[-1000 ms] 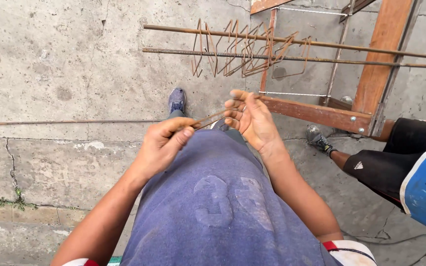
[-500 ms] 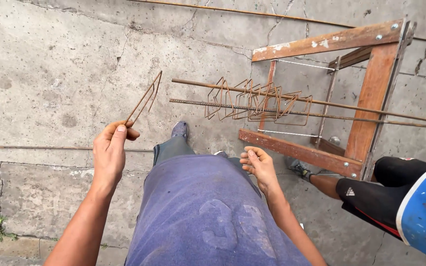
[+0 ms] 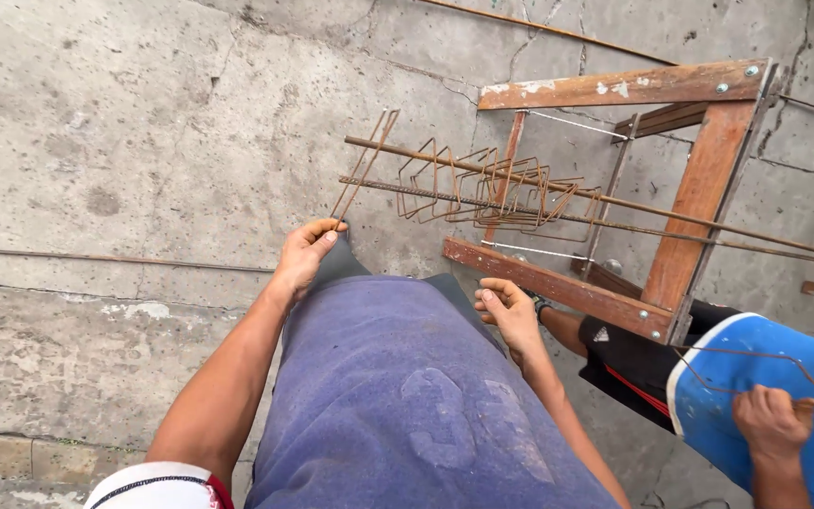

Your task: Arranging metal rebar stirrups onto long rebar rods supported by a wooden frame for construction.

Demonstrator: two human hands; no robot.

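Moved right toward the long bars (image 3: 558,193), the left hand (image 3: 305,254) pinches a bent wire loop (image 3: 362,165) pointing far, while the right hand (image 3: 511,316) hangs half-curled, empty.

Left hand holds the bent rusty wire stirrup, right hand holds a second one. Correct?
Partly. In the head view the left hand does hold the bent rusty wire stirrup, but the right hand is empty, fingers loosely curled above the blue shorts. The other stirrups hang on the long rusty rods.
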